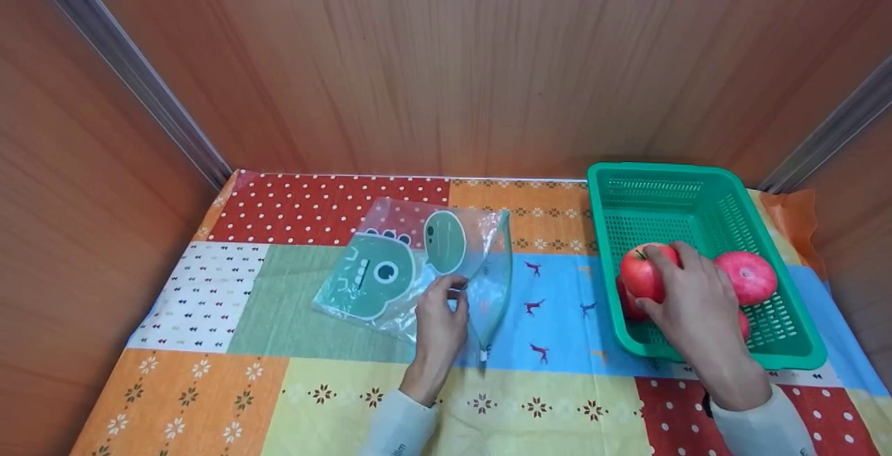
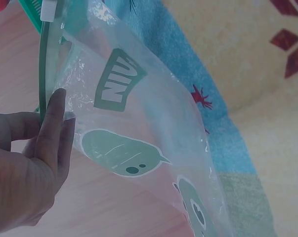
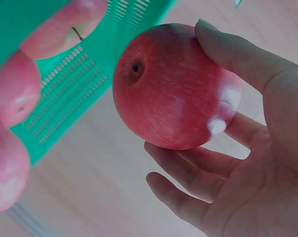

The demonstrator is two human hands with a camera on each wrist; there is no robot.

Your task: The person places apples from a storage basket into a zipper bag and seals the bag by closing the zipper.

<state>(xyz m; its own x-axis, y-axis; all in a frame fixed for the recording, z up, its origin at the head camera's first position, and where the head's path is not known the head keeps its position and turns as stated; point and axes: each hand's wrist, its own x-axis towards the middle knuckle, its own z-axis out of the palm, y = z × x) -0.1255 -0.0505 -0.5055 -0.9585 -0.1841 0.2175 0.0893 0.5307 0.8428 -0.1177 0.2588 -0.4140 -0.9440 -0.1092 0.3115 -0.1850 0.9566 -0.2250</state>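
A clear zip bag (image 1: 481,261) with green cartoon prints lies on the cloth in the head view. My left hand (image 1: 440,320) pinches it by its mouth edge, near the green zip strip (image 2: 43,74) and white slider (image 2: 48,10). Over the green basket (image 1: 711,362), my right hand (image 1: 697,302) grips a red apple (image 1: 637,276) between thumb and fingers. In the right wrist view that apple (image 3: 173,94) shows its blossom end. Other apples sit in the basket, among them a pinkish one (image 1: 746,277); the right hand partly hides some of them.
A patchwork cloth (image 1: 334,407) covers the table. Wood-grain panels (image 1: 446,58) stand behind it and on both sides, with grey metal strips (image 1: 132,72) at the corners. The basket stands at the right, its rim raised above the cloth.
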